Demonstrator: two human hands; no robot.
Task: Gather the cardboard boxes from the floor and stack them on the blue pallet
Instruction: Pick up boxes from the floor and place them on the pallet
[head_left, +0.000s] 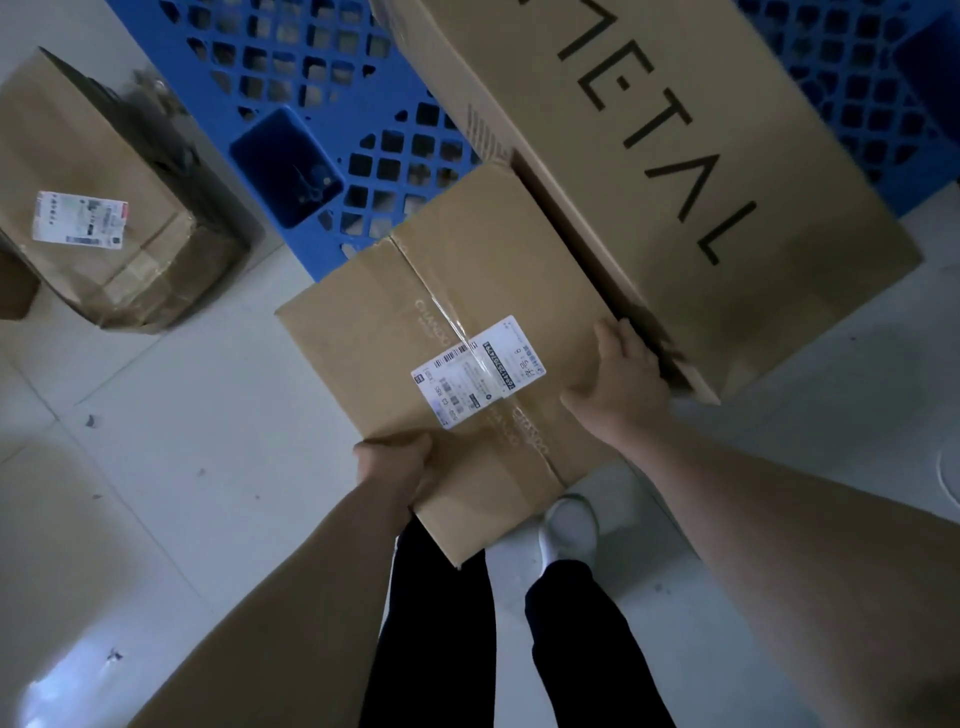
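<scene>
Your left hand (396, 470) and right hand (621, 376) both grip the labelled box (441, 312), mid-carry. Next, lower it squarely onto the blue pallet (311, 67).

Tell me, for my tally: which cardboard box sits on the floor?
The crumpled box, far left. Left hand and right hand hold the taped box; the METAL box lies on the blue pallet.

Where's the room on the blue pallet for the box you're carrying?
The bare blue pallet left of the big METAL box, just past the carried box. It's tight on the right, where the right hand sits beside that box.
</scene>
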